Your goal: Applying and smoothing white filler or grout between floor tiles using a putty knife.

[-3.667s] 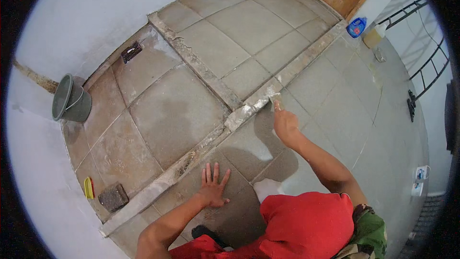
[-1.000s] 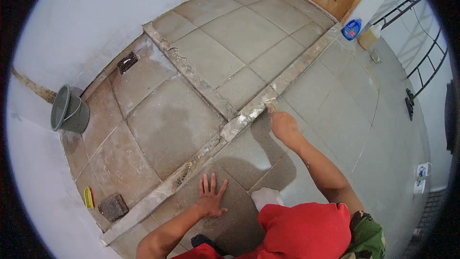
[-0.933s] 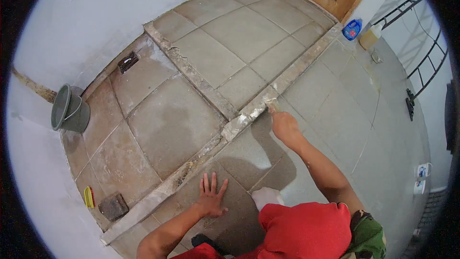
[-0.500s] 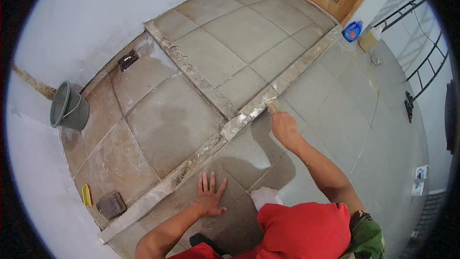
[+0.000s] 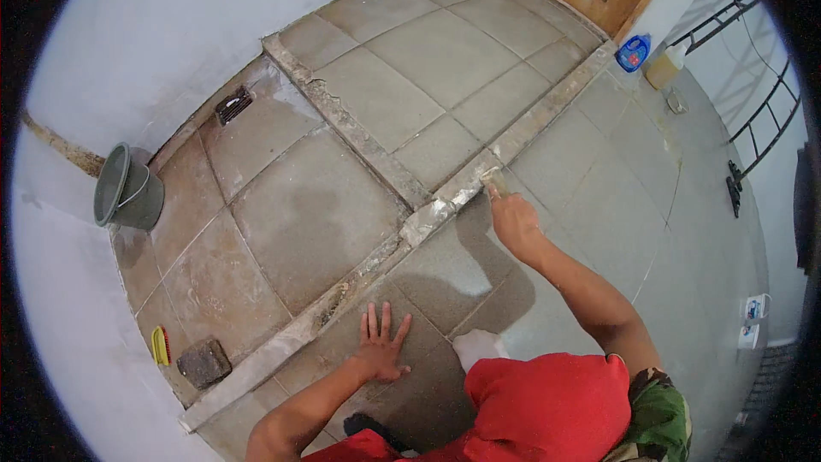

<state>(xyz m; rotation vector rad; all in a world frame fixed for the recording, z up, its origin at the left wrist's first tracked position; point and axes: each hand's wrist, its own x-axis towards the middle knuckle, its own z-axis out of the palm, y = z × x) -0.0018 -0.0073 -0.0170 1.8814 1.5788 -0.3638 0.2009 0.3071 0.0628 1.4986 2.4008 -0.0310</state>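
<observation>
My right hand [image 5: 516,224] is closed around the handle of what looks like a small paintbrush [image 5: 493,178]. The pale end of the brush rests on a low, narrow curb [image 5: 534,128] that runs diagonally across the tiled floor. Shiny whitish wet patches [image 5: 440,208] mark the curb just left of the brush, near where a second low curb [image 5: 355,137] joins it. My left hand [image 5: 382,346] lies flat on the floor tiles, fingers spread, on the near side of the curb. It holds nothing.
A grey bucket [image 5: 137,197] stands by the left wall. Near the curb's left end are a dark block [image 5: 203,363] and a yellow brush [image 5: 160,346]. A floor drain [image 5: 233,104], a blue bottle [image 5: 633,53], a yellowish jug [image 5: 664,68] and a black rack [image 5: 770,128] lie farther off.
The whole view has shifted slightly right. My right hand keeps the brush at nearly the same spot on the curb, and my left hand stays flat on the floor.
</observation>
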